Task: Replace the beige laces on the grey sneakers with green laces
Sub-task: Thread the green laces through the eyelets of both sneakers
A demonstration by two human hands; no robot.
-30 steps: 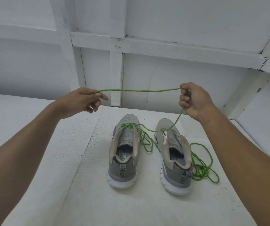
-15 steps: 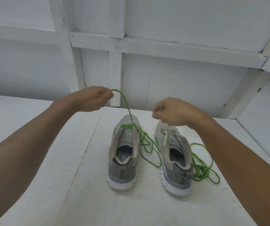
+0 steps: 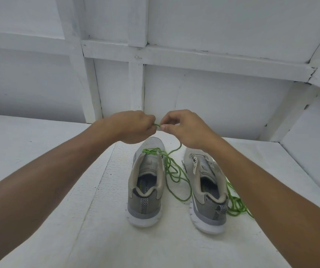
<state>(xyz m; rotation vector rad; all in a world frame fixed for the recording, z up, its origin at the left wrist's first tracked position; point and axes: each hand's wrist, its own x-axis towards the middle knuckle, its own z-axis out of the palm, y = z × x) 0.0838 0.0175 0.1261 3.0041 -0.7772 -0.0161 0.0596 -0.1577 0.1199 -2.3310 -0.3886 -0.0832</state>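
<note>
Two grey sneakers stand side by side on the white table, heels toward me. The left sneaker [image 3: 147,182] has a green lace [image 3: 171,171] threaded at its front eyelets, and the lace's slack lies looped between the shoes. The right sneaker [image 3: 205,190] shows no lace in its eyelets; a second green lace [image 3: 236,206] lies bunched at its right side. Above the left sneaker's toe, my left hand [image 3: 134,125] and my right hand [image 3: 182,126] meet, and both pinch the same short bit of green lace between their fingertips.
The white table [image 3: 58,209] has a seam running along it left of the shoes. A white panelled wall [image 3: 194,93] with wooden battens rises right behind the sneakers, and a slanted white panel [image 3: 310,142] closes the right side.
My hands held the lace stretched wide apart a second ago. The right hand then let go, dropped and came across to the left hand, where both now pinch the lace together.
</note>
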